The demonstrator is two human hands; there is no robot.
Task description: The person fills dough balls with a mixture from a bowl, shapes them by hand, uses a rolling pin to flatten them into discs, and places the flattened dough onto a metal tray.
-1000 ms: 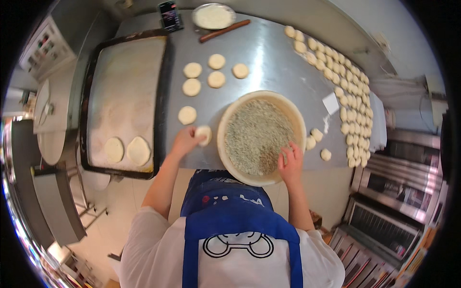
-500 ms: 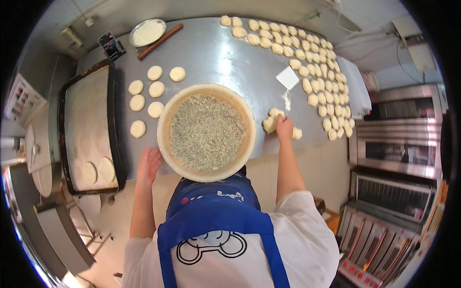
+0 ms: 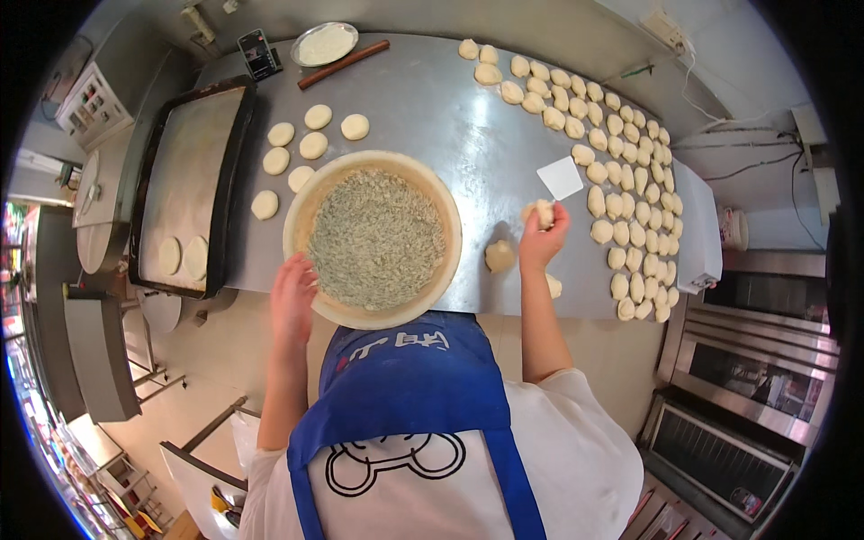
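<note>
- the right hand (image 3: 545,236) is pinching a pale dough lump (image 3: 539,212) between thumb and fingers, its grip nearly closed; it is working to the right of the bowl (image 3: 389,316). the fingers are partly hiding the lump, so its long axis is not showing clearly, and i cannot tell whether it is clearing the table.
- a loose dough ball (image 3: 499,256) is sitting between that hand and the bowl, just right of the rim; being roundish, it is showing no clear long axis. the right hand is lying much nearer to it than the left.
- another dough ball (image 3: 553,286) is resting farther right of the bowl, beside the right forearm.
- the left hand (image 3: 292,290) is hovering or resting at the bowl's near left rim, fingers loosely spread, with nothing visible in its grasp.
- a speckled greenish filling (image 3: 378,238) is lying inside the bowl.
- a white card (image 3: 560,178) is lying right of the bowl and farther off; rows of dough balls (image 3: 637,232) are stretching beyond it.
- flattened rounds (image 3: 275,161) are lying left of the bowl, one partly hidden by its rim.
</note>
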